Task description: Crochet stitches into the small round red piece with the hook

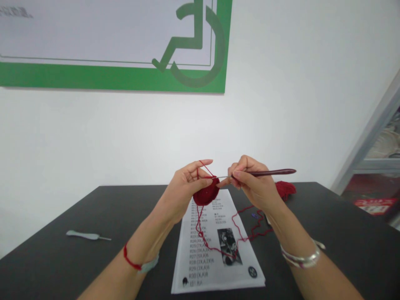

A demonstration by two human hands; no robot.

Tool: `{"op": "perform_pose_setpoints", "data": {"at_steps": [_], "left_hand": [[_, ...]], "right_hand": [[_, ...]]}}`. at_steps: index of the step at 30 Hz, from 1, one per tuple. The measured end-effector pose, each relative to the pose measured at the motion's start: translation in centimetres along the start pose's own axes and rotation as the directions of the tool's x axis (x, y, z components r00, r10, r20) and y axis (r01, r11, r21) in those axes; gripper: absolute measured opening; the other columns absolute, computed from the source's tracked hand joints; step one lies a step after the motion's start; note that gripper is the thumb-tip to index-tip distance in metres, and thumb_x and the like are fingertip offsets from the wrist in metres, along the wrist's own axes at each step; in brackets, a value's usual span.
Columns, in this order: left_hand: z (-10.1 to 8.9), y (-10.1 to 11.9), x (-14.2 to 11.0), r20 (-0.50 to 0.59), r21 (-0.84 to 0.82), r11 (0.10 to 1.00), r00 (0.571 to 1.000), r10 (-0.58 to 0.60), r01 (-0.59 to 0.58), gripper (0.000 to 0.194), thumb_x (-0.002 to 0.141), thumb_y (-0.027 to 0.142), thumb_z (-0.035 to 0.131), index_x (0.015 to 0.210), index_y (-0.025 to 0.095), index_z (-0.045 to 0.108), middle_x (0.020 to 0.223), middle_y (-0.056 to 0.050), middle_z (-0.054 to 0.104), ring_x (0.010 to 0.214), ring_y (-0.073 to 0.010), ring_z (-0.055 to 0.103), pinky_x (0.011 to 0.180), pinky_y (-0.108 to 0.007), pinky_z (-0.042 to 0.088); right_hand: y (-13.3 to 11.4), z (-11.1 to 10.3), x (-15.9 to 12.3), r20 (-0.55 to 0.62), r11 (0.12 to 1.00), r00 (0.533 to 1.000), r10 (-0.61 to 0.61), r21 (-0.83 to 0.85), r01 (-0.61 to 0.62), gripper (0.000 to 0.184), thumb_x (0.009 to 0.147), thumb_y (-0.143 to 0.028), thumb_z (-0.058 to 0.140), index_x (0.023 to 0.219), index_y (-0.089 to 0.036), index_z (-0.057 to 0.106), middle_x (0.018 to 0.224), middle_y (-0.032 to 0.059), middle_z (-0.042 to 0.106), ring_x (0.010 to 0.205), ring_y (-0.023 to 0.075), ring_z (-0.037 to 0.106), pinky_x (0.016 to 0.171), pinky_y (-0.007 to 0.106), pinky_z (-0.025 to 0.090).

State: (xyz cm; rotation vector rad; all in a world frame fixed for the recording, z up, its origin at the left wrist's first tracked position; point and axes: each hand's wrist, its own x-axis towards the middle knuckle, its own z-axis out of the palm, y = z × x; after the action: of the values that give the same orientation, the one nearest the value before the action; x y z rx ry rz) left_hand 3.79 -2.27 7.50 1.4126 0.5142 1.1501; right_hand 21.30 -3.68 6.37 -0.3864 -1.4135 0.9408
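Left hand [190, 183], centre frame, pinches round dark-red crocheted yarn piece [206, 192], index finger extended under taut red strand. Right hand [253, 179], right of centre, fingers closed around slim hook with glossy maroon handle [268, 172], metal shaft meeting the piece's upper edge. Printed white paper sheets [215, 250] below.
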Motion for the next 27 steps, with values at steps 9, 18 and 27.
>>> {"op": "perform_pose_setpoints", "data": {"at_steps": [9,18,27], "left_hand": [[0.1,0.0,0.0,-0.029,0.036,0.999,1.000,0.009,-0.008,0.045,0.067,0.014,0.073,0.110,0.013,0.061,0.065,0.003,0.065,0.054,-0.0084,0.055,0.053,-0.020,0.038],[0.7,-0.1,-0.3,-0.092,0.205,0.974,0.989,0.119,-0.098,0.039,0.070,0.013,0.070,0.109,0.013,0.063,0.065,0.002,0.065,0.057,-0.0112,0.058,0.055,-0.023,0.043],[0.8,-0.2,-0.3,-0.144,0.350,0.925,0.967,0.212,-0.151,0.038,0.072,0.014,0.066,0.110,0.012,0.065,0.062,0.005,0.061,0.055,-0.0087,0.052,0.052,-0.021,0.041]], "right_hand": [[0.2,0.0,-0.3,0.008,0.997,0.999,-0.039,-0.074,0.039,0.016,0.079,-0.015,0.061,0.068,-0.021,0.051,0.055,-0.0071,0.050,0.050,0.0086,0.047,0.055,0.028,0.053],[-0.8,0.3,-1.5,0.046,0.799,0.994,-0.097,-0.591,0.105,0.016,0.083,-0.014,0.055,0.071,-0.022,0.047,0.061,-0.0052,0.049,0.052,0.0089,0.040,0.044,0.022,0.031],[-1.2,1.6,-1.9,0.300,0.435,0.907,-0.295,-0.803,0.407,0.019,0.081,-0.007,0.043,0.070,-0.022,0.038,0.062,-0.0055,0.043,0.053,0.0084,0.039,0.050,0.022,0.032]]}}
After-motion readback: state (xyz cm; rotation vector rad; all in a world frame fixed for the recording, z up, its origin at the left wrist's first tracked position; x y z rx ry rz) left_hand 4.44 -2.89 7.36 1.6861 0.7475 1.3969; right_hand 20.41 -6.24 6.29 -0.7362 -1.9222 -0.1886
